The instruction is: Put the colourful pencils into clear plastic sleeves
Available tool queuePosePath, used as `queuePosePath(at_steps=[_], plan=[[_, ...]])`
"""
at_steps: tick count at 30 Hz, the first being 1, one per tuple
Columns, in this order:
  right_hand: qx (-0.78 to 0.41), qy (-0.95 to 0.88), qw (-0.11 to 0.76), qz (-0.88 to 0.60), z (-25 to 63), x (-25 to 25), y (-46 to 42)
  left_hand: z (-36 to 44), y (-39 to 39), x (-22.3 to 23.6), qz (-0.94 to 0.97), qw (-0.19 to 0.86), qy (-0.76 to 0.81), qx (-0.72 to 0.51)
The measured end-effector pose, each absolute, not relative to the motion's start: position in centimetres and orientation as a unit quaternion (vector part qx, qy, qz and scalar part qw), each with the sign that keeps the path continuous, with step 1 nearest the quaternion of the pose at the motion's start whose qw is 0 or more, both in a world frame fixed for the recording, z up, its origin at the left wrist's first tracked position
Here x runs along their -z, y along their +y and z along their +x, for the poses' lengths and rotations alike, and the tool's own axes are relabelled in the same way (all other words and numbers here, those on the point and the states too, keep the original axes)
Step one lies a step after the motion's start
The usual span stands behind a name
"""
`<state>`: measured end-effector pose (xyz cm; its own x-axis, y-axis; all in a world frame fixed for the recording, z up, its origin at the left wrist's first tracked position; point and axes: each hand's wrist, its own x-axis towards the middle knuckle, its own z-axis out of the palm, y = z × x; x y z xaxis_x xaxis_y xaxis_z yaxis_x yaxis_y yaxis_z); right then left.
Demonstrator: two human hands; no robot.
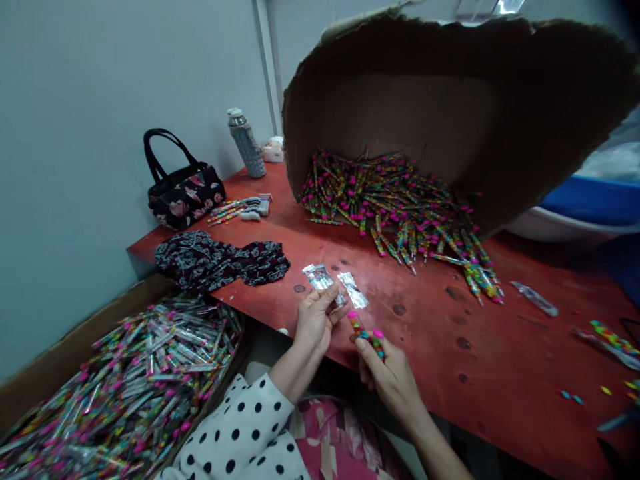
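Note:
My left hand (314, 321) pinches clear plastic sleeves (320, 279) at the near edge of the red table (500, 360); a second sleeve (353, 291) fans out beside it. My right hand (384, 372) grips two colourful candy-filled tubes with pink caps (367, 331), their tips pointing towards the sleeves. The two hands are a few centimetres apart.
A tipped cardboard box (450, 100) spills a heap of colourful tubes (400, 213) onto the table. A box of wrapped tubes (130, 387) sits low at left. A dark patterned cloth (220, 260), a black floral bag (183, 193) and a bottle (246, 143) stand at the back left.

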<state>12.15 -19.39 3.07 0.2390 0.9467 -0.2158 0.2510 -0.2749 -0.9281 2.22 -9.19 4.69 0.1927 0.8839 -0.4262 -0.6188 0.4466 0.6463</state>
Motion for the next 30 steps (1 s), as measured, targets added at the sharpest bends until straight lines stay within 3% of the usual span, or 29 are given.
queuePosePath(at_steps=[13, 25, 30], plan=[[-0.384, -0.455, 0.409, -0.691, 11.9, -3.4, -19.0, 3.1, -10.2, -4.8, 0.204, 0.747, 0.384, -0.503], [-0.597, -0.29, 0.478, -0.575, 12.1, -3.3, -18.7, 3.1, -10.7, -5.1, 0.263, 0.733, 0.386, -0.494], [-0.559, -0.315, 0.479, -0.6, 12.1, -3.4, -18.8, 3.2, -11.1, -4.8, 0.276, 0.745, 0.367, -0.484]])
